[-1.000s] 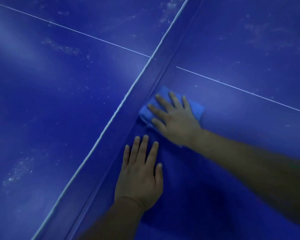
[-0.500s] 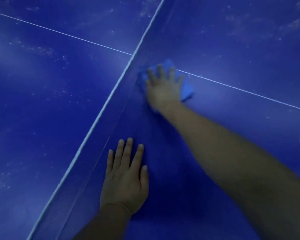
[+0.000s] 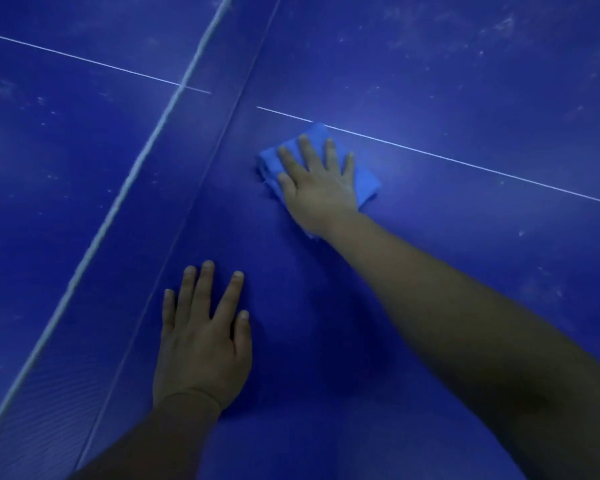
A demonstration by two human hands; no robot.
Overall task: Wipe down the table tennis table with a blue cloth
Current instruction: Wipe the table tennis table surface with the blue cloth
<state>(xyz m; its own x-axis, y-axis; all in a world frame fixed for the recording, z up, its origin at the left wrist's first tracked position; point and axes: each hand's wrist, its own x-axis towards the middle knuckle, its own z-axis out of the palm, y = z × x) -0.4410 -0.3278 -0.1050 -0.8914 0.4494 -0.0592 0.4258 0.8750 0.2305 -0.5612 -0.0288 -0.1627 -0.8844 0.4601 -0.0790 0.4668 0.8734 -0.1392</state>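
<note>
Dark blue table tennis table (image 3: 465,81), white-edged net (image 3: 146,161) crossing. Right hand (image 3: 317,188) flat, fingers spread, pressing folded light-blue cloth (image 3: 366,185) underneath, beside white centre line (image 3: 465,162). Left hand (image 3: 201,344) flat, splayed, empty.

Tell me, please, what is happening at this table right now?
A person is wiping a blue table tennis table. The right hand presses a folded blue cloth flat on the surface, just beside the net and touching the white centre line. The left hand rests flat on the table, nearer the person, holding nothing. Dusty marks show further out.
</note>
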